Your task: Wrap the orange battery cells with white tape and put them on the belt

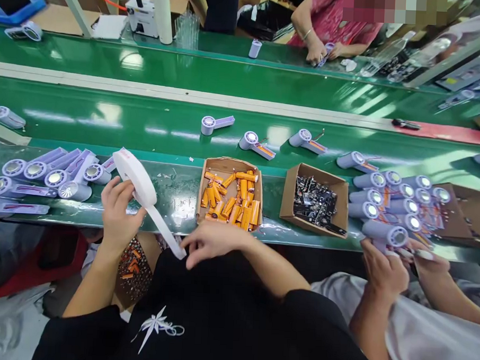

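My left hand (120, 213) grips a roll of white tape (135, 176), held up on edge over the bench's near side. A strip runs from the roll down to my right hand (211, 242), whose thumb and fingers pinch its loose end close to my black shirt. Just beyond my right hand sits a cardboard box of orange battery cells (231, 201). Left of the roll, several lilac handheld fan bodies (57, 174) lie in a cluster, their open handles showing wires.
A cardboard box of black circuit boards (314, 204) stands right of the batteries. Several fan bodies lie on the green conveyor (167, 116). At right, a co-worker's hands (387, 271) hold a fan beside a fan pile (402, 195). Another person (329, 35) works across the line.
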Demonstrator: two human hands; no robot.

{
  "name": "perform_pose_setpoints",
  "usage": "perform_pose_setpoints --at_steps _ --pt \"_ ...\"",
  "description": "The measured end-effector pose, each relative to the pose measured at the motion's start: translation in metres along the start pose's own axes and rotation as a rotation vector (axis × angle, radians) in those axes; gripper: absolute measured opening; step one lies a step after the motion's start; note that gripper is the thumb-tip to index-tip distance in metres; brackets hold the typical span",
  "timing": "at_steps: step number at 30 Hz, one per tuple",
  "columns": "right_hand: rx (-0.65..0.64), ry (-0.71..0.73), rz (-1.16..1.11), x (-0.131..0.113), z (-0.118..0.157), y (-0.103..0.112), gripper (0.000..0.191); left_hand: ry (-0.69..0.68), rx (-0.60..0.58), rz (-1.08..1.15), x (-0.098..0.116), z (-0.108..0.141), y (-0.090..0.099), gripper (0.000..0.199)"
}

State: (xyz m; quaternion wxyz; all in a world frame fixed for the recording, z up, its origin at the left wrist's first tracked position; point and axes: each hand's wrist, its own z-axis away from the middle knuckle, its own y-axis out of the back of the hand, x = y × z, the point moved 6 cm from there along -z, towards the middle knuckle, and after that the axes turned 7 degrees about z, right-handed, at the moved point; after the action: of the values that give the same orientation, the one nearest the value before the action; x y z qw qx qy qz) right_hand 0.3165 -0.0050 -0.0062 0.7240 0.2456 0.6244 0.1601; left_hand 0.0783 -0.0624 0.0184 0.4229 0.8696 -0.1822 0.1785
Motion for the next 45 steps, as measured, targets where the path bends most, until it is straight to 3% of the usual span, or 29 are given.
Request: perform_pose_setpoints --at_steps 3,4,7,10,14,18,23,27,30,33,36,38,41,45 --pt "0.375 -0.313 0.293 0.037 0.014 0.087 0.03 -0.141 0.008 -0.002 0.018 -0.001 -0.009 0.062" --pt "0.436 -0.449 0.421 0.051 0.017 0.11 0.033 -0.179 0.009 0.012 0.024 -0.001 -0.013 0.061" --pt "0.34 -0.672 0.65 0.088 0.01 0.142 0.03 -0.234 -0.018 0.063 0.038 -0.002 -0.029 0.06" --pt "0.233 -0.659 0.655 0.106 -0.003 0.14 0.026 -0.256 -0.093 0.086 0.045 -0.002 -0.047 0.06" --pt "0.202 -0.605 0.622 0.107 0.0 0.14 0.029 -0.311 -0.189 0.031 0.05 -0.002 -0.06 0.057" --pt "0.318 -0.537 0.522 0.101 0.015 0.154 0.039 -0.318 -0.229 -0.027 0.048 -0.002 -0.06 0.056" --pt "0.277 -0.612 0.591 0.109 0.002 0.139 0.031 -0.301 -0.271 -0.043 0.047 -0.003 -0.065 0.055" --pt "0.326 -0.609 0.57 0.113 -0.005 0.139 0.029 -0.322 -0.28 -0.044 0.053 -0.002 -0.07 0.052" --pt "0.47 -0.544 0.346 0.112 0.013 0.153 0.038 -0.318 -0.272 -0.052 0.055 -0.001 -0.068 0.051" --pt "0.701 -0.324 -0.266 0.105 0.039 0.16 0.05 -0.324 -0.274 -0.068 0.055 -0.001 -0.063 0.053" --pt "0.739 -0.163 -0.58 0.09 0.055 0.148 0.072 -0.332 -0.278 -0.082 0.056 -0.002 -0.059 0.053" --pt "0.701 -0.135 -0.619 0.076 0.058 0.135 0.077 -0.32 -0.285 -0.091 0.057 -0.003 -0.058 0.054" --pt "0.631 -0.118 -0.624 0.056 0.058 0.118 0.064 -0.313 -0.291 -0.099 0.063 -0.005 -0.058 0.055" --pt "0.577 -0.105 -0.387 0.039 0.056 0.106 0.045 -0.373 -0.288 -0.106 0.075 -0.006 -0.057 0.055"
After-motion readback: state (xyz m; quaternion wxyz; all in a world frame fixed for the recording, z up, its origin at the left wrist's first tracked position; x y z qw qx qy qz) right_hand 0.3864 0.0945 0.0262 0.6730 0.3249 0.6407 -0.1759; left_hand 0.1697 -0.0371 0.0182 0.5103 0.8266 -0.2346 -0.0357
